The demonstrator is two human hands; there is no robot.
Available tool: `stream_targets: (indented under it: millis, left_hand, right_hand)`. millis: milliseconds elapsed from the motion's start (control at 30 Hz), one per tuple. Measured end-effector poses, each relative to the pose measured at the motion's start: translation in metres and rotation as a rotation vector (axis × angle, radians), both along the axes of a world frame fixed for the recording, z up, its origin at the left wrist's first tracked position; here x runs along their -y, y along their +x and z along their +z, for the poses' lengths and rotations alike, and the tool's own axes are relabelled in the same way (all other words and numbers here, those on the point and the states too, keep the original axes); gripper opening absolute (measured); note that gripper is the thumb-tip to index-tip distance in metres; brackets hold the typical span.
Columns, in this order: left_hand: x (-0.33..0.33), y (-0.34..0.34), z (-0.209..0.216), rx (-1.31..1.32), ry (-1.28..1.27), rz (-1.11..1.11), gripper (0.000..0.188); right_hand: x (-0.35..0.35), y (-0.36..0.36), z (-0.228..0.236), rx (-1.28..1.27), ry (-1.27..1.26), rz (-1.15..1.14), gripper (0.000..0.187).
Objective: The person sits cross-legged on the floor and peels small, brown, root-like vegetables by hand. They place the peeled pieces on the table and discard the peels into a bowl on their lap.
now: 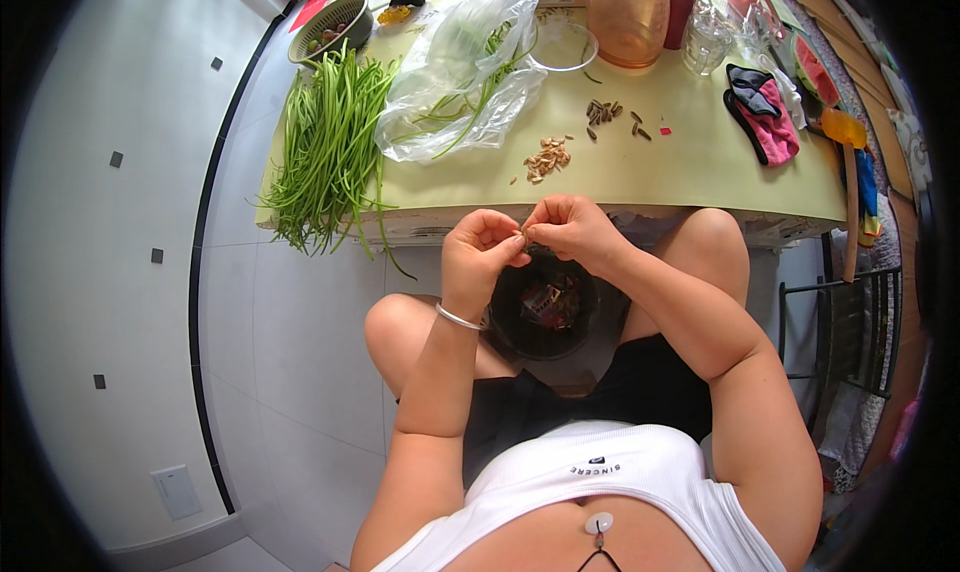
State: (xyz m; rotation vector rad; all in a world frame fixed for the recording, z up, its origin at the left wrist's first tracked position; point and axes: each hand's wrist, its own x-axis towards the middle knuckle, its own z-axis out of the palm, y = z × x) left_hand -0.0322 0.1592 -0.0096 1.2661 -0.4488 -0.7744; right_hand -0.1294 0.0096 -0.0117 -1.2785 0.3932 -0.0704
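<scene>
Above a dark round bin (578,340), my left hand (478,257) and my right hand (578,232) meet with thumbs and forefingers pinched. Between the fingertips is a small tan seed-like piece (525,234), mostly covered by them. The bin stands between my knees and has crumpled wrappers (552,302) inside. Just beyond my hands, a little heap of pale tan kernels or shell pieces (547,159) lies on the yellow-green tabletop (440,189). Farther back and to the right is a loose group of dark brown, long seeds (603,112).
Long green stalks (330,152) hang over the table's front edge at left, beside a clear plastic bag (440,92) with more greens. Behind stand a basket (345,17), a clear bowl (564,48), an orange jug (628,17) and a glass (707,47). Pink-black fabric (768,122) lies right.
</scene>
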Motion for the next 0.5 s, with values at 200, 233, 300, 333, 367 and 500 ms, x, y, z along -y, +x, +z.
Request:
stream_targets:
  millis: [200,233,300,333,367,500]
  left_hand:
    - [0.006,-0.016,0.003,0.570,0.133,0.075,0.007]
    - [0.006,-0.016,0.004,0.641,0.160,0.081,0.006]
    - [0.007,-0.016,0.001,0.593,0.152,0.102,0.006]
    - [0.007,-0.016,0.000,0.570,0.149,0.112,0.006]
    - [0.006,-0.014,0.001,0.473,0.142,0.078,0.005]
    - [-0.002,0.000,0.004,0.165,0.108,-0.055,0.005]
  right_hand:
    - [0.007,0.000,-0.010,-0.049,0.128,0.031,0.013]
    - [0.006,0.000,-0.009,-0.056,0.125,0.028,0.012]
    - [0.004,0.000,-0.004,-0.071,0.118,0.020,0.012]
    - [0.005,0.000,-0.003,-0.075,0.108,0.027,0.011]
    - [0.005,0.000,-0.003,-0.079,0.098,0.034,0.011]
    - [0.009,-0.001,-0.003,-0.048,0.075,0.033,0.009]
